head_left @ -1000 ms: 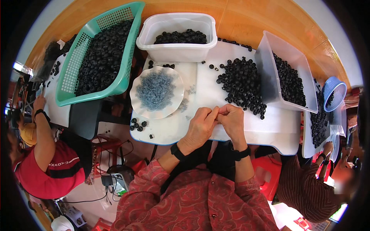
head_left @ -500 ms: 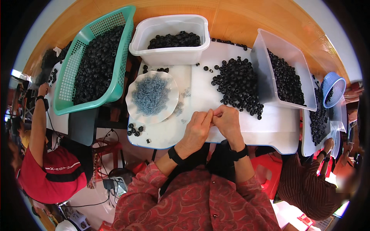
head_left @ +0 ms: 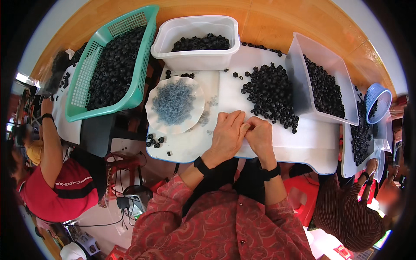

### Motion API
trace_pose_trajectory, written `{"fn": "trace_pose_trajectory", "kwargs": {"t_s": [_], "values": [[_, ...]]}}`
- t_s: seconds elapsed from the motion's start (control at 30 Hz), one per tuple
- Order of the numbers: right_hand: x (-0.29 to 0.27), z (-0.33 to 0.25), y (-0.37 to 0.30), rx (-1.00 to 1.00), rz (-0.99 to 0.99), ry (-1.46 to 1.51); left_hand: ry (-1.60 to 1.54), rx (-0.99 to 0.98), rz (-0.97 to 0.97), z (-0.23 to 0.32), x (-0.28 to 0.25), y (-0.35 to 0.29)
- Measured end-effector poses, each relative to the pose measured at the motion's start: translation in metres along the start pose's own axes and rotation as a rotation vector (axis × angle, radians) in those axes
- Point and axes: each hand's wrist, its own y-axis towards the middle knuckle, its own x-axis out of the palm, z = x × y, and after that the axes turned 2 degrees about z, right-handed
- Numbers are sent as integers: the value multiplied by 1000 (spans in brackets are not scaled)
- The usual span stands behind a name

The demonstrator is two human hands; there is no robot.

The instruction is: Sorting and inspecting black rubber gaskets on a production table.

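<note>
My left hand (head_left: 227, 133) and my right hand (head_left: 260, 138) meet over the near part of the white table (head_left: 186, 149). Their fingertips are pressed together, and whatever sits between them is too small and covered to make out. Just beyond my right hand spreads a heap of small round black parts (head_left: 271, 91) with holes in them. To the left of my left hand is a white wavy-rimmed plate (head_left: 200, 110), bearing a pile of tiny grey-blue translucent pieces (head_left: 173, 102). A few black parts (head_left: 154, 141) lie near the table's left corner.
At the back stands a white tub (head_left: 195, 60) partly filled with black parts. A green basket (head_left: 149, 56) is at the left, and a translucent bin (head_left: 299, 78) at the right. Other people (head_left: 60, 186) work at both sides; a blue basket (head_left: 377, 93) sits far right.
The view has shifted slightly, so the table things sit a little further right. My left hand has turned with its fingers more extended over the right fingertips; both hands stay together.
</note>
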Motion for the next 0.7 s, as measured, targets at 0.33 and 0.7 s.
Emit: {"fn": "trace_pose_trajectory", "kwargs": {"t_s": [0.33, 0.7], "values": [[3, 9, 1, -64, 19, 16, 91, 31, -21, -4, 10, -2], [5, 15, -5, -93, 66, 136, -262, -201, 0, -17, -12, -20]]}}
